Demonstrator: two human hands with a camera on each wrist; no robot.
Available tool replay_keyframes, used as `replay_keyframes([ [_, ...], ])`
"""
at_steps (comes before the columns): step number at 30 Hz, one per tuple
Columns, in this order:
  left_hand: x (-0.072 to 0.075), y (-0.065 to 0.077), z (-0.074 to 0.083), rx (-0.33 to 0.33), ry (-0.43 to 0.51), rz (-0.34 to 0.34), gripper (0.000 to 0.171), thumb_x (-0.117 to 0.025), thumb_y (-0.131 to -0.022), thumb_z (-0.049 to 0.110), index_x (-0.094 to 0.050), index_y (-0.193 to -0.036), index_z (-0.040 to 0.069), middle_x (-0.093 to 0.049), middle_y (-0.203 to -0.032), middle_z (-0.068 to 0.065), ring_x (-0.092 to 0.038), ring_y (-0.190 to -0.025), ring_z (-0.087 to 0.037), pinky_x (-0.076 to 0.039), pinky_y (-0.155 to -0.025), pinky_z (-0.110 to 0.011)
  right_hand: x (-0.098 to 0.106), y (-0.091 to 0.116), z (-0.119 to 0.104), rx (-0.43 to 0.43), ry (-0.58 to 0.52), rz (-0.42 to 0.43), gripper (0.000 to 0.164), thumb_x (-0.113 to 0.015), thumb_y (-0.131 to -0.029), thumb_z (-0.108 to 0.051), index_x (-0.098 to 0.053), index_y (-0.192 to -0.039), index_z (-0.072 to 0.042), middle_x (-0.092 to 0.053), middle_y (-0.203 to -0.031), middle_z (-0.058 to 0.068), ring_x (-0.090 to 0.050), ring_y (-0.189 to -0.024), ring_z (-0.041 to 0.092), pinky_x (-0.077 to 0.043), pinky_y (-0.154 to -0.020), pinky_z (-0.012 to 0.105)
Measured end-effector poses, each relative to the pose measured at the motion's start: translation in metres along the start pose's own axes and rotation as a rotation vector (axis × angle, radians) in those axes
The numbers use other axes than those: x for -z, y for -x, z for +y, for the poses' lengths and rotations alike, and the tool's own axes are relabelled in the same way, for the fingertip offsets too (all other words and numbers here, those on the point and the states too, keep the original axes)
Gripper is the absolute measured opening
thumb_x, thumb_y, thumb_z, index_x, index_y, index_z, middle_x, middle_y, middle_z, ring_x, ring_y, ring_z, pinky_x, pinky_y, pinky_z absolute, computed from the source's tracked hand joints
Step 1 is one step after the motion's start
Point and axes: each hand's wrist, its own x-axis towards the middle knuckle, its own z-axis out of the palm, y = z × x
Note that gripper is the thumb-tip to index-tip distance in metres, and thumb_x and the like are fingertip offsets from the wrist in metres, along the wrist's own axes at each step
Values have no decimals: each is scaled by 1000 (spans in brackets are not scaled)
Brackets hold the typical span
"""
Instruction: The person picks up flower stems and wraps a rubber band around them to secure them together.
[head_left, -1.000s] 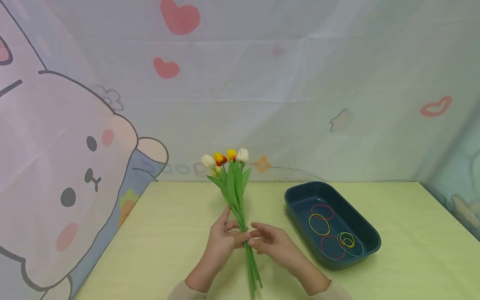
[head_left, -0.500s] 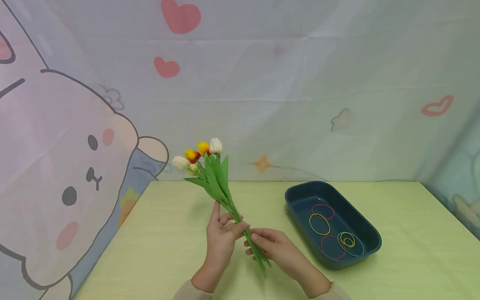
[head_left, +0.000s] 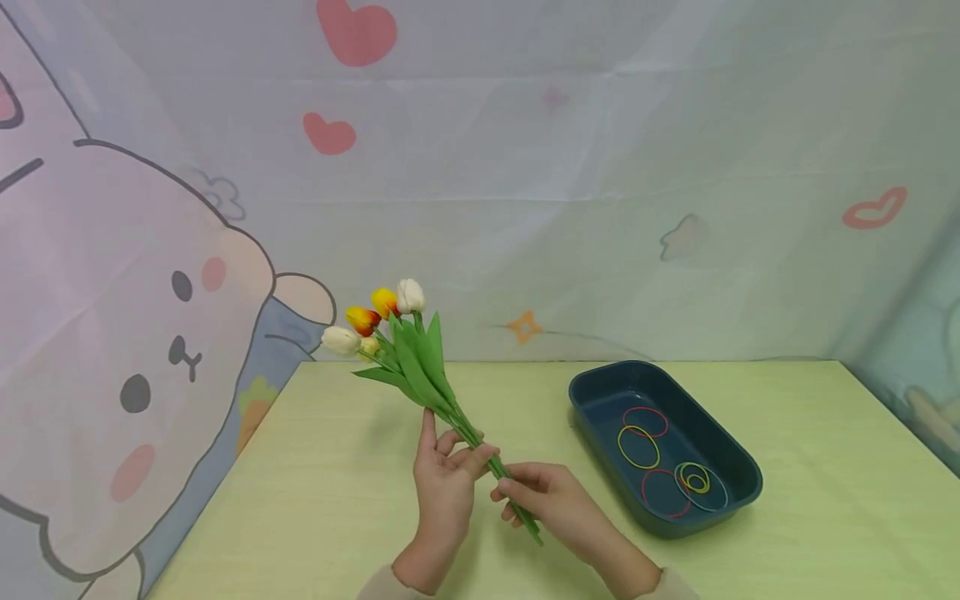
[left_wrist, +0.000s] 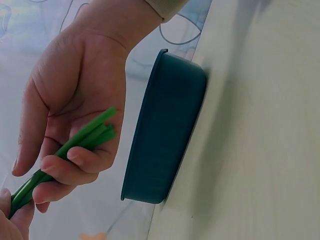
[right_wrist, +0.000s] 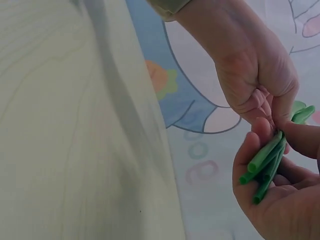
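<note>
A bunch of several artificial tulips (head_left: 420,362), with white and yellow-red heads and green leaves, is held above the table, leaning up to the left. My left hand (head_left: 446,487) pinches the stems at mid-length between thumb and fingers, its index finger extended beneath the leaves. Lower down, my right hand (head_left: 551,500) holds the stems near their cut ends. In the left wrist view, the right hand's fingers curl round the green stems (left_wrist: 80,137). The right wrist view shows the stem ends (right_wrist: 262,167) over the right palm, with the left hand (right_wrist: 255,65) gripping just beyond.
A dark blue tub (head_left: 600,446) stands on the table (head_left: 300,500) to the right of my hands. Several red, yellow and pale rubber bands (head_left: 639,447) lie in it. A patterned cloth backdrop (head_left: 480,167) hangs behind the table's far edge.
The tulips have tilted left, their heads swinging to the left and stem ends to the right. My right hand, earlier loosely beside the stems, now holds their lower part.
</note>
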Motion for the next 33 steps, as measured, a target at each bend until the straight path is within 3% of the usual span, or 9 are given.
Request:
replay_keyframes([
  [11,-2,4,-1,17,15,21,99,-68,-84,-9,-2,-155,6,-63,-92,2,-68,-74,-7,-62,-74,-28,-7,3,1,26,61,71,28,-59,-96,-11,-63,-106,14,-61,-76,0,-52,-61,6,-46,-54,15],
  [22,-1,5,3,43,28,2,101,-72,-82,-6,-4,-155,7,-67,-96,1,-68,-75,-8,-61,-78,-29,-11,3,0,58,66,117,22,-59,-95,-6,-64,-102,13,-57,-72,0,-49,-58,5,-43,-52,15],
  [26,0,5,5,59,46,-17,95,-69,-84,-5,-7,-155,5,-67,-99,-2,-69,-77,-10,-61,-81,-31,-9,3,-1,71,63,120,21,-59,-95,-5,-64,-101,14,-57,-72,0,-49,-58,5,-42,-52,14],
  [33,2,3,11,99,73,-69,70,-63,-92,2,-23,-150,-1,-67,-99,-4,-71,-83,-14,-59,-86,-34,-6,4,-3,88,84,115,22,-58,-96,-5,-64,-103,14,-57,-73,1,-49,-58,5,-43,-52,14],
])
